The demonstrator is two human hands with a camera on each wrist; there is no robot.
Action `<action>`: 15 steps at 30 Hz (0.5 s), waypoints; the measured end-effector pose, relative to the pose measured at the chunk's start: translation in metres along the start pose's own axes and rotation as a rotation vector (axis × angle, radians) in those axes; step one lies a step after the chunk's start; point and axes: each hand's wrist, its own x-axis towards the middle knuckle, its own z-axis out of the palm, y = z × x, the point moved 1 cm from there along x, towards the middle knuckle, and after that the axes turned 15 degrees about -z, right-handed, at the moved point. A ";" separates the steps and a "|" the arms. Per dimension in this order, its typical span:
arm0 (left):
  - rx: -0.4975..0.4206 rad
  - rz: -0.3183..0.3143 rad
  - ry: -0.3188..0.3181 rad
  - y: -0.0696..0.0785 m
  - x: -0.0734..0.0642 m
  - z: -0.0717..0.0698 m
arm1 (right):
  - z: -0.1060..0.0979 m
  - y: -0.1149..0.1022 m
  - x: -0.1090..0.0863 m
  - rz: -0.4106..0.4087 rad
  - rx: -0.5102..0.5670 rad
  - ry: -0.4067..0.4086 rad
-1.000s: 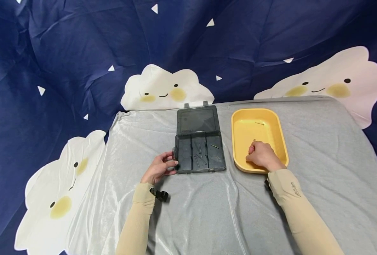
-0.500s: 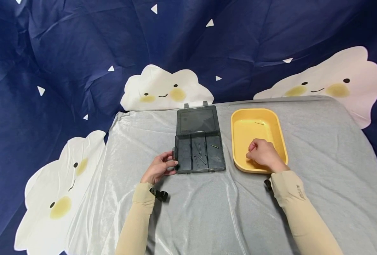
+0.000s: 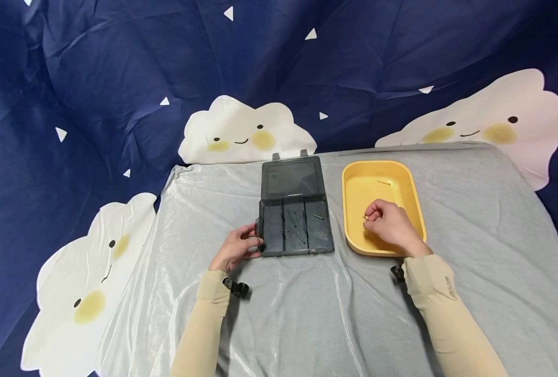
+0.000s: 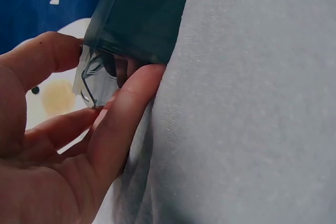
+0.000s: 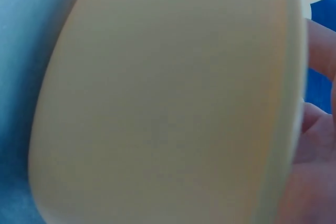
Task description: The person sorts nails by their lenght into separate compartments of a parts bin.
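A dark see-through compartment case (image 3: 271,243) lies with its lid (image 3: 292,177) raised away from me. My left hand (image 3: 233,248) grips its left side; the left wrist view shows the thumb (image 4: 131,95) along a corner and fingers around the handle (image 4: 88,85). My right hand (image 3: 391,225) is over the yellow tray (image 3: 347,207), thumb and forefinger pinching a small brass-coloured screw (image 3: 365,217), mostly hidden by the fingers. Another thin screw (image 3: 384,182) lies near the tray's far end. In the right wrist view the tray wall (image 5: 157,98) covers most of the right hand (image 5: 315,140).
Several thin grey nails (image 3: 296,235) lie in the case's middle compartment, between two dividers. One brass-coloured screw (image 3: 317,216) lies in the right compartment. Grey cloth (image 3: 283,314) covers the table, and a blue curtain (image 3: 354,63) with cloud prints hangs behind it.
My right hand has risen slightly from the tray bottom, its fingertips moving away from me, and the screw's end now shows at them. The left hand and case have stayed put.
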 end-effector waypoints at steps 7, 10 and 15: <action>-0.002 0.005 0.021 0.001 0.002 -0.001 | -0.003 -0.010 0.002 -0.019 0.048 0.061; 0.002 0.005 0.029 0.003 0.002 -0.001 | -0.005 -0.015 0.004 -0.026 0.070 0.110; 0.010 0.004 0.037 0.005 0.001 -0.001 | -0.008 -0.022 0.006 -0.028 0.122 0.187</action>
